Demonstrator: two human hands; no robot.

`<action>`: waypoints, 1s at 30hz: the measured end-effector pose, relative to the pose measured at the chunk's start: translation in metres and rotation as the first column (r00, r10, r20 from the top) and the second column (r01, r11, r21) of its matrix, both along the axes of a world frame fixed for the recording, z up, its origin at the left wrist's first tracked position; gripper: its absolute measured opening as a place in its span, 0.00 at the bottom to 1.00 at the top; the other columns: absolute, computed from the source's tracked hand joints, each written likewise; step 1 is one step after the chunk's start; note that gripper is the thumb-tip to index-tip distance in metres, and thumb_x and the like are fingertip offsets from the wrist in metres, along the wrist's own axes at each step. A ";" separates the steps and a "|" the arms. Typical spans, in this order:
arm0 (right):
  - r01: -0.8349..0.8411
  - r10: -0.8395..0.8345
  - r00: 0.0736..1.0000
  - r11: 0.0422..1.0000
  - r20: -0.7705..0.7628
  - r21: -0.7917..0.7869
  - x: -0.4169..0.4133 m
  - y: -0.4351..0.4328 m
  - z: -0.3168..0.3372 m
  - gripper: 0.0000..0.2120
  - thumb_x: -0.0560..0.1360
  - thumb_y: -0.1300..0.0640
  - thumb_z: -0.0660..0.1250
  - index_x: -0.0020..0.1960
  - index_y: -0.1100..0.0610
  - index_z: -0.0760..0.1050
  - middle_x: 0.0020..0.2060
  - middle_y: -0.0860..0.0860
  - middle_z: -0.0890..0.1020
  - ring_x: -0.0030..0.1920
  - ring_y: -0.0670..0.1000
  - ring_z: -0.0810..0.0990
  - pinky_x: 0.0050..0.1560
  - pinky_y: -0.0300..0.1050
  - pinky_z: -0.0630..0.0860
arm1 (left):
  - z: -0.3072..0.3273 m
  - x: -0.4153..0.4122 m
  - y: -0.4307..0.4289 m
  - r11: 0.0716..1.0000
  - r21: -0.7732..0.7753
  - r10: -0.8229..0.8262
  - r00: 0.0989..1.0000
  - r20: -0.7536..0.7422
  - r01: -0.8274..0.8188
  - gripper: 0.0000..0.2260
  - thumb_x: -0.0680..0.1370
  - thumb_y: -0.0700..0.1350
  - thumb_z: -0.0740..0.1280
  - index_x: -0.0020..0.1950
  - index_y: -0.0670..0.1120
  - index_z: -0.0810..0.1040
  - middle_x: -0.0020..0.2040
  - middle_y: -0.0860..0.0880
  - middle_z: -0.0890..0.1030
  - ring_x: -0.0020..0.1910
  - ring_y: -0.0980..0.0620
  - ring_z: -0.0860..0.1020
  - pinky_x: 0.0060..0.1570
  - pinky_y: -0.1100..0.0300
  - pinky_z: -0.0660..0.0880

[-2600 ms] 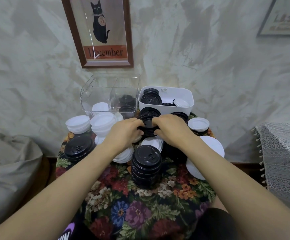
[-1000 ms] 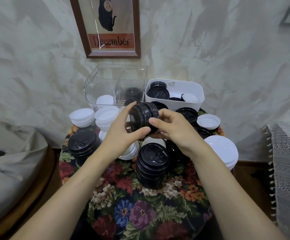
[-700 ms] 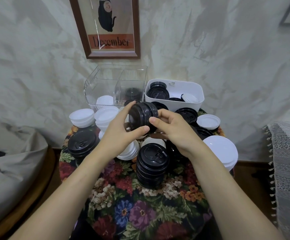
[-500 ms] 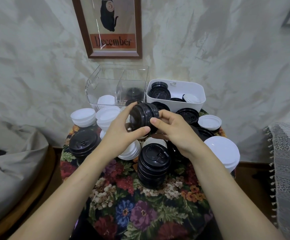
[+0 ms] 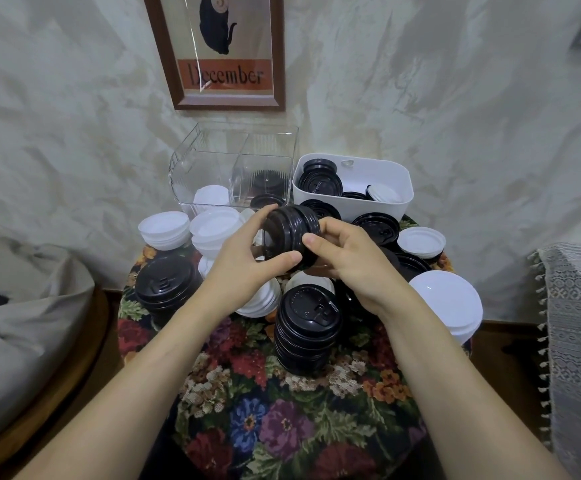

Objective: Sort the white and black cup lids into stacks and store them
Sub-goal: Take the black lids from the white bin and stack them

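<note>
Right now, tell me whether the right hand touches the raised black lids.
Touching. Head view shows the right hand pinching the black lids; the left hand grips them too.

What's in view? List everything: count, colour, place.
held lid stack: one, black, sideways between hands
front lid stack: one, black, front centre
left lid stack: one, black, table left
small white lid stacks: at least two, white, back left
large white lids: one stack, white, right edge
clear bin: one, transparent, back left, lids inside
white bin: one, white, back right, lids inside
tablecloth: one, floral, over table
framed picture: one, brown, wall
left hand: one, grips held stack
right hand: one, pinches held stack
</note>
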State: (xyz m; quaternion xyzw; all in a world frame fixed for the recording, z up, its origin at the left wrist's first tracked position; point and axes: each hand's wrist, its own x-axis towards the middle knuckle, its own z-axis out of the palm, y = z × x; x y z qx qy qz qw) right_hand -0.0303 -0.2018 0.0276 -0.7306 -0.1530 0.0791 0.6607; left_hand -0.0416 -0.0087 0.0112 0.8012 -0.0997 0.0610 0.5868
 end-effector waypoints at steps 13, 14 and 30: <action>0.061 -0.059 0.998 0.997 0.025 -0.052 0.006 0.006 -0.005 0.11 0.82 0.57 0.67 0.41 0.53 0.77 0.34 0.45 0.82 0.37 0.45 0.79 0.46 0.45 0.73 | -0.008 0.008 0.001 0.999 -0.025 -0.022 1.000 0.004 0.022 0.34 0.72 0.49 0.75 0.78 0.50 0.70 0.65 0.56 0.80 0.59 0.70 0.79 0.59 0.64 0.78; 0.061 -0.060 0.998 0.997 0.026 -0.049 0.006 0.006 -0.004 0.11 0.83 0.58 0.67 0.41 0.52 0.77 0.33 0.44 0.82 0.36 0.43 0.79 0.45 0.43 0.73 | -0.008 0.009 0.001 0.999 -0.027 -0.024 1.000 0.005 0.024 0.34 0.72 0.50 0.75 0.78 0.51 0.70 0.65 0.56 0.80 0.59 0.69 0.79 0.59 0.63 0.78; 0.033 -0.033 0.999 0.998 -0.001 0.049 0.010 0.014 0.003 0.05 0.83 0.63 0.65 0.51 0.64 0.78 0.40 0.55 0.85 0.40 0.51 0.84 0.44 0.43 0.79 | 0.004 0.015 0.011 0.999 -0.005 -0.041 0.999 -0.012 0.041 0.33 0.73 0.48 0.76 0.77 0.53 0.71 0.66 0.53 0.79 0.57 0.55 0.84 0.52 0.67 0.78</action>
